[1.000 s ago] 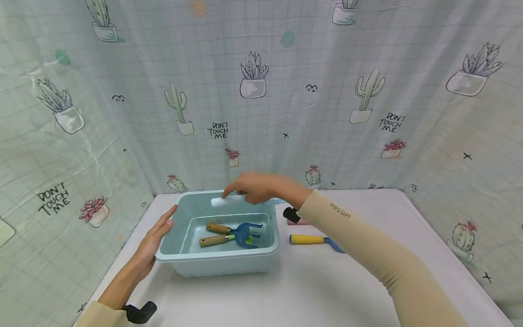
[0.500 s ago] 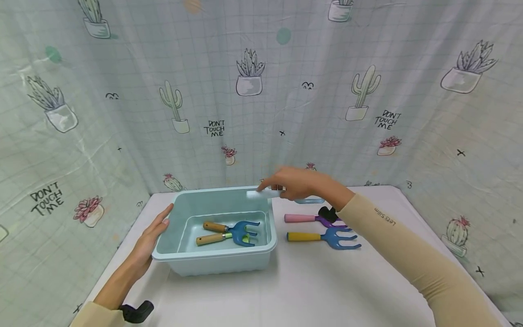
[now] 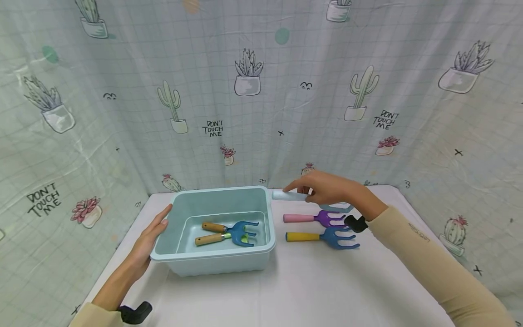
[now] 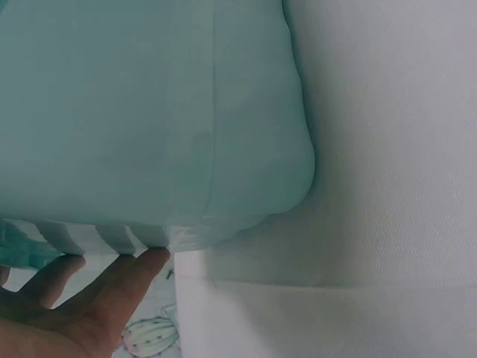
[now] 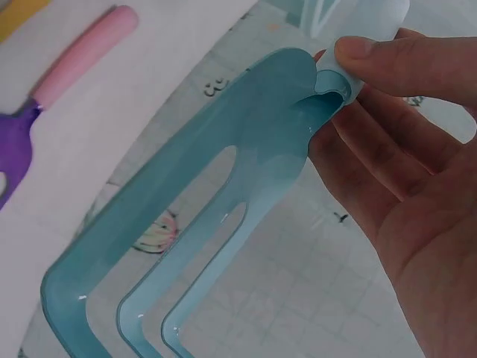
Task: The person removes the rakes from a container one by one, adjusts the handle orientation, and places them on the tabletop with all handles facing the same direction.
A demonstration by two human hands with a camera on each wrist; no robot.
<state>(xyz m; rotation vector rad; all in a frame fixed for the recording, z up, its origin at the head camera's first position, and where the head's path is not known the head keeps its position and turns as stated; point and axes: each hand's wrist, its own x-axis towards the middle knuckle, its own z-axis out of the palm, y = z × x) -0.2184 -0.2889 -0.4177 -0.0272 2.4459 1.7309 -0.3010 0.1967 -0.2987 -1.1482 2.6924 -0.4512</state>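
My right hand (image 3: 328,187) pinches the pale blue handle of a light blue hand fork (image 5: 268,119) between thumb and fingers, at the back of the table just right of the bin. In the right wrist view its tines point away from the palm; whether they touch the table I cannot tell. Against the left side of the light blue plastic bin (image 3: 212,257) lies my left hand (image 3: 149,238), its fingers extended along the wall. Inside the bin are a blue fork (image 3: 241,232) with a wooden handle and a second wooden-handled tool (image 3: 210,240) with green parts, partly covered.
Right of the bin, a purple hand fork with a pink handle (image 3: 298,218) and a blue one with a yellow handle (image 3: 303,236) lie side by side on the white table (image 3: 310,290). A cactus-print curtain (image 3: 286,159) encloses the back and sides.
My right hand has carried the light blue fork rightward from above the bin to beyond its right edge, uncovering the pink- and yellow-handled forks. The left hand stays at the bin.
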